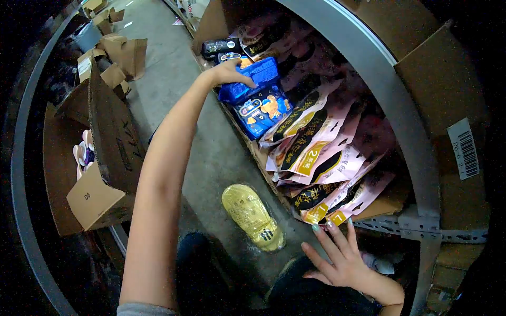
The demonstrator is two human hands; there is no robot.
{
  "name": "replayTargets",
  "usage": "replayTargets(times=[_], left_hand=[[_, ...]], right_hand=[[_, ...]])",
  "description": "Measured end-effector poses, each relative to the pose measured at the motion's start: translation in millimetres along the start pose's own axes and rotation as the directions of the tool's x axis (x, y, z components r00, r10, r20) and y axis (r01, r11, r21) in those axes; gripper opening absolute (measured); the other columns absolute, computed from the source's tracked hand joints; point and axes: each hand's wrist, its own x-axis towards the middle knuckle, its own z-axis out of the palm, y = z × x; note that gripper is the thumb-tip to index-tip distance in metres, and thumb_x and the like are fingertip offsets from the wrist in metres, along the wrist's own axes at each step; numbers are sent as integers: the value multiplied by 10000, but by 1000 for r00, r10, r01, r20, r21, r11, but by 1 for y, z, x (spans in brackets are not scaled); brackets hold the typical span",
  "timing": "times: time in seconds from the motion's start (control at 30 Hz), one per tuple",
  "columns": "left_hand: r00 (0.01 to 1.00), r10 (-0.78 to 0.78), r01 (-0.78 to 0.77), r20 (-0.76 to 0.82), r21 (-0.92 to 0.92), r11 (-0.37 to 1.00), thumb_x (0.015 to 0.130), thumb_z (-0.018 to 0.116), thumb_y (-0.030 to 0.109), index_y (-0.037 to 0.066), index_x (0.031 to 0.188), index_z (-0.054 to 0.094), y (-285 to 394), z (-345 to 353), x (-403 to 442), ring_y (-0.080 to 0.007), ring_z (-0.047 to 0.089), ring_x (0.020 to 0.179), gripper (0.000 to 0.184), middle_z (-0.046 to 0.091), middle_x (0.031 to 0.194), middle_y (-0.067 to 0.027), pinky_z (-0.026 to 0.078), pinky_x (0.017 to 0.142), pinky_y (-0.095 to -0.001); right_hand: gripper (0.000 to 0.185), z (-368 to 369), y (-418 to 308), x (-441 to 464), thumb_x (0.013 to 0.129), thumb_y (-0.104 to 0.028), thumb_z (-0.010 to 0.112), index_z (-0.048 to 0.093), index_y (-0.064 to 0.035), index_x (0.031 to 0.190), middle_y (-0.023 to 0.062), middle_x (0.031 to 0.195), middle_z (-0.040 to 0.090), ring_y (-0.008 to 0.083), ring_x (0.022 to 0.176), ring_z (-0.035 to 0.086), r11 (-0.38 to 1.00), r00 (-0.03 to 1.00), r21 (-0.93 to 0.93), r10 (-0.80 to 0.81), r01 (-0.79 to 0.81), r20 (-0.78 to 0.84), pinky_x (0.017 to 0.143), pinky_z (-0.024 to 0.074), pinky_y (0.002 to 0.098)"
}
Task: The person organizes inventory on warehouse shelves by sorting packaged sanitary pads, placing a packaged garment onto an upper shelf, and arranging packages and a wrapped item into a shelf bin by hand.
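My left hand reaches into a cardboard box on a shelf and is closed on a shiny blue packet, thumb across its face. Under and beside it lies another blue packet with an orange cartoon animal printed on it. A dark packet lies beyond my fingers. Near the box's close corner, my right hand has its fingers spread and holds nothing. Its fingertips are by the lower ends of several pink-and-black bags stacked aslant in the box; whether they touch is unclear.
On the floor lies a yellow slipper in clear plastic. An open carton with pale items stands at left, and more torn cardboard lies beyond. A metal shelf post curves past the box's right side.
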Motion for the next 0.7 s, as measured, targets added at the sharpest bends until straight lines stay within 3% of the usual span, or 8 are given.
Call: replayTargets(times=[0.07,0.17,0.2,0.27,0.3,0.33,0.43,0.7], left_hand=[[986,54,-39,-160,99,994,462,648,473,4,1117,385,3,2,1,-254,453,955,847,454,1059,-170,344,830,-288],[982,187,-188,-25,-139,972,601,610,417,21,945,533,31,0,-13,-165,498,835,530,544,880,-105,388,730,-261],[992,60,-37,113,-190,981,615,610,414,34,887,557,33,2,-10,-171,505,821,469,544,858,-118,393,709,-268],[943,96,-101,-318,0,995,606,627,398,37,870,557,15,15,-3,-177,505,822,452,543,834,-135,395,713,-280],[773,246,-13,-584,374,927,591,644,380,42,882,556,2,25,-3,-197,521,792,455,547,816,-151,408,702,-286],[777,282,-44,-563,398,916,571,655,412,31,934,529,-14,31,8,-197,525,798,542,546,848,-153,413,701,-294],[996,52,-53,75,6,999,564,646,469,-16,1005,468,0,27,2,-208,491,885,679,515,947,-160,381,766,-294],[988,99,-40,118,-422,906,615,540,555,-9,1117,374,-5,54,-8,-208,374,1037,773,440,1069,-168,243,897,-285]], right_hand=[[561,0,0,-1,624,-489,524,471,-146,1065,126,1160,371,291,1091,302,1000,1000,0,1,-1,-1,870,198,536],[562,3,0,-2,627,-490,521,469,-143,1067,127,1161,371,295,1095,295,1000,1000,10,-2,2,0,869,196,540],[563,3,1,-2,628,-491,519,468,-144,1068,127,1162,370,297,1096,293,1000,1000,7,-13,13,-5,870,191,542],[563,2,-3,1,627,-491,518,467,-145,1069,127,1162,369,297,1095,294,1000,1000,0,-14,14,0,870,192,544],[563,2,-2,1,627,-491,518,466,-146,1069,127,1163,368,297,1094,296,1000,1000,-10,-19,19,1,870,192,545],[563,1,-2,1,627,-491,518,466,-146,1069,127,1163,368,297,1094,296,1000,1000,-12,-19,19,0,870,192,545],[566,1,-2,2,627,-489,517,461,-148,1075,126,1165,366,292,1093,299,1000,1000,8,-8,8,-17,871,193,545],[551,2,-2,8,635,-486,515,469,-149,1068,125,1148,376,291,1090,296,1000,1000,-2,-28,28,5,869,188,553]])
